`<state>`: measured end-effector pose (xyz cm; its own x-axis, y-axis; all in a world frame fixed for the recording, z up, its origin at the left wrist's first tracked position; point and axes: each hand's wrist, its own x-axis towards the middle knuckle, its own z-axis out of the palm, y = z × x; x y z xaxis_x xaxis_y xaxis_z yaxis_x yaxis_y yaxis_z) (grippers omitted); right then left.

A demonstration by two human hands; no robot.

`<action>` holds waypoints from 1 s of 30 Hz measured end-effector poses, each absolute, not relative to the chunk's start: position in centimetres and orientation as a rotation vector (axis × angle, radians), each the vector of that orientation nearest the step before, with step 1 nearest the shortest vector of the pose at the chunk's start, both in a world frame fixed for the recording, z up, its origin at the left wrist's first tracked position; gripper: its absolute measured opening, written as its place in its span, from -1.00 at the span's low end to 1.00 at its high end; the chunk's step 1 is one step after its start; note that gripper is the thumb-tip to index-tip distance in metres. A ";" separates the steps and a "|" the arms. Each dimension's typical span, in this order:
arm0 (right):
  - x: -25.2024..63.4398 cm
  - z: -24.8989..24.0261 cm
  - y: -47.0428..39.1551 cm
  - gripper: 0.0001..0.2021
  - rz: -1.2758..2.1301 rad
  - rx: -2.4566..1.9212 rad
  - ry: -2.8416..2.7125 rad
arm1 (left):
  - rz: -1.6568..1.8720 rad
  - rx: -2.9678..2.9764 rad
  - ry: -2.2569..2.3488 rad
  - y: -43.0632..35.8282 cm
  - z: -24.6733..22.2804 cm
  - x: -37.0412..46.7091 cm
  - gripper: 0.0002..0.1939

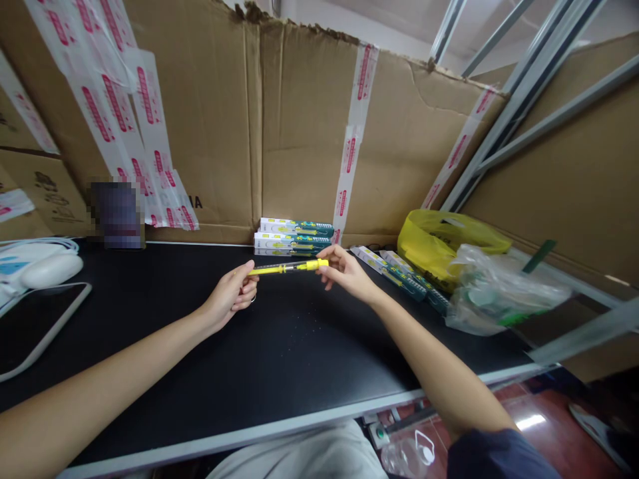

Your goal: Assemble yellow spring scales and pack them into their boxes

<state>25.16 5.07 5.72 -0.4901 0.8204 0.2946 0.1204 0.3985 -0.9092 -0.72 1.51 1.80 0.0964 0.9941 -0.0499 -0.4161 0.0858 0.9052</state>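
Observation:
A slim yellow pen-shaped tool (288, 269) with a clear middle section lies level across the gap between my hands, above the black tabletop. My left hand (233, 295) is closed round its thin left end, thumb on top and fingers curled. At the thicker yellow right end, the thumb and fingertips of my right hand (344, 271) pinch it. Just behind the tool, several slim printed boxes (293, 241) with yellow tool pictures are stacked against the cardboard. More such boxes (392, 271) lie to the right of my right hand.
A yellow plastic bag (439, 239) and a clear plastic bag (499, 289) sit at the right. On the left are a phone-like device (40, 326), a white rounded object (52, 269) and cables. A cardboard wall (299, 126) closes the back; a metal frame (519, 113) rises at right.

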 end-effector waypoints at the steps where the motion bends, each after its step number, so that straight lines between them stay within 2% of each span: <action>1: 25.2 5.6 5.2 -0.69 1.136 -0.800 -1.878 | 1.273 0.877 0.860 1.5 1.8 -0.7 -0.58; 15: 25.2 5.5 5.1 -0.72 0.882 -0.811 -1.972 | 1.244 0.952 1.046 1.8 1.6 -1.1 -0.55; 21: 25.4 5.6 5.3 -0.72 0.859 -0.809 -1.952 | 1.187 0.921 0.904 1.4 3.1 -1.4 -0.60; 25: 25.4 5.8 5.1 -0.71 0.833 -0.818 -1.942 | 1.297 1.004 0.951 1.5 3.0 -1.2 -0.63; 30: 25.2 5.8 4.9 -0.73 0.760 -0.823 -1.958 | 1.419 1.086 0.911 1.6 2.4 -1.1 -0.52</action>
<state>25.22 4.88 5.82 -0.4151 0.7780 0.4716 0.2561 0.5974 -0.7600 -1.07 1.62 2.38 -0.0044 0.9912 0.1322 -0.2918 -0.1278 0.9479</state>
